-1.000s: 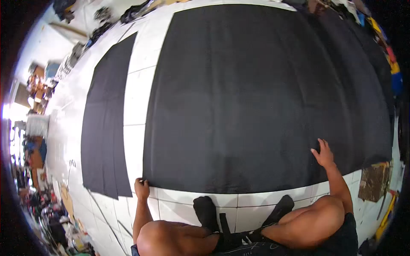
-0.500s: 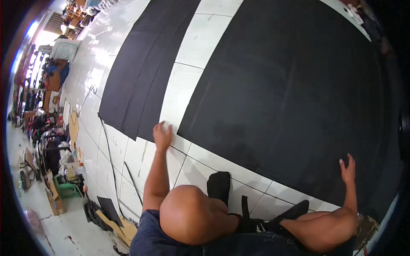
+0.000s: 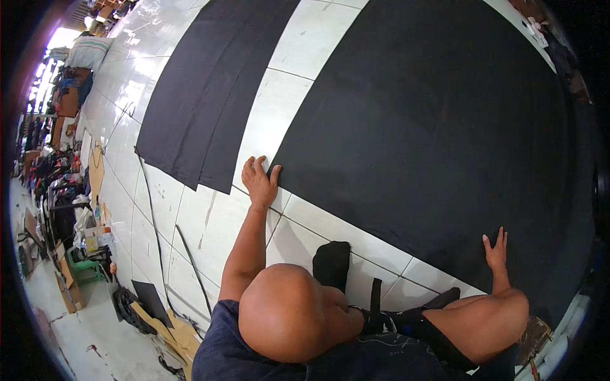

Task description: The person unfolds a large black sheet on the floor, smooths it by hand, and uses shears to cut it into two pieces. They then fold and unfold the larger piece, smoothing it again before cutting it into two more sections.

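Observation:
A large black sheet of cloth-like material [image 3: 432,127] lies spread over the tiled floor. My left hand [image 3: 259,183] is at its near left corner, with the fingers spread on the white tile and the thumb at the sheet's edge. Farther right, my right hand [image 3: 496,253] rests on the sheet near its front edge, fingers stretched out. Neither hand grips anything. To the left lies a narrower black piece [image 3: 216,95], in overlapping or folded lengths, with a strip of bare tile between it and the large sheet.
Thin black strips [image 3: 192,263] lie on the floor at the left. Brown card-like pieces [image 3: 181,336] are beside my left leg. A green stool [image 3: 86,267], a cardboard box [image 3: 68,286] and piled goods line the far left. My sock-covered foot [image 3: 332,261] stands near the sheet's front edge.
My left hand has moved right, from beside the narrower piece to the large sheet's corner. My right hand has shifted slightly left over the sheet. The camera view has tilted a little.

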Action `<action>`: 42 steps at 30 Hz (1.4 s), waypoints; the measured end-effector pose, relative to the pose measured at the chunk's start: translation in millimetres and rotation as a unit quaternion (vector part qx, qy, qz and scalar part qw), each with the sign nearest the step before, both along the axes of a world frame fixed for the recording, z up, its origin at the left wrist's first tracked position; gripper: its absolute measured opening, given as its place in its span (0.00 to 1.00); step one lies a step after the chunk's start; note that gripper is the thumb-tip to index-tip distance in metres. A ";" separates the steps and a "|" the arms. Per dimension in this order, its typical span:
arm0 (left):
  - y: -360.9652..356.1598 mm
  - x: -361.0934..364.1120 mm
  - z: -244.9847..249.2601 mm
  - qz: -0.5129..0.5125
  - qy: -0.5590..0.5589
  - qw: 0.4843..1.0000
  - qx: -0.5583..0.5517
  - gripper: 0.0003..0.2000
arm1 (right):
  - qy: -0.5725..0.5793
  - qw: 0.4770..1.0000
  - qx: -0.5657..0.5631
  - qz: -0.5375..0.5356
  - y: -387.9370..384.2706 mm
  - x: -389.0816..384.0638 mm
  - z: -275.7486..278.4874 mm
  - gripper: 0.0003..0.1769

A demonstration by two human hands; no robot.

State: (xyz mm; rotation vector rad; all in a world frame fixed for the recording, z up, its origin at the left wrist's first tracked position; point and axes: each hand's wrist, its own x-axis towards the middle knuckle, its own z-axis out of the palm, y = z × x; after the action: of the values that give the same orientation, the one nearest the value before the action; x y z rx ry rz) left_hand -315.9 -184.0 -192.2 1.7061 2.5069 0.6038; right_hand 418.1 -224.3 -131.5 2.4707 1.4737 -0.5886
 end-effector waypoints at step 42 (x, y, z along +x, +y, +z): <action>147.1 -125.1 137.3 -0.083 -0.182 0.975 -0.094 0.21 | 0.121 0.978 0.058 0.157 110.1 -104.7 160.2 0.23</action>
State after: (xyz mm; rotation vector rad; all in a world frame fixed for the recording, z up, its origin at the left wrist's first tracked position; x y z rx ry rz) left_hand -441.0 -36.9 -54.9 1.5534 2.0762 0.5805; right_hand 313.4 -114.3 28.7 2.2368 1.9952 -0.7775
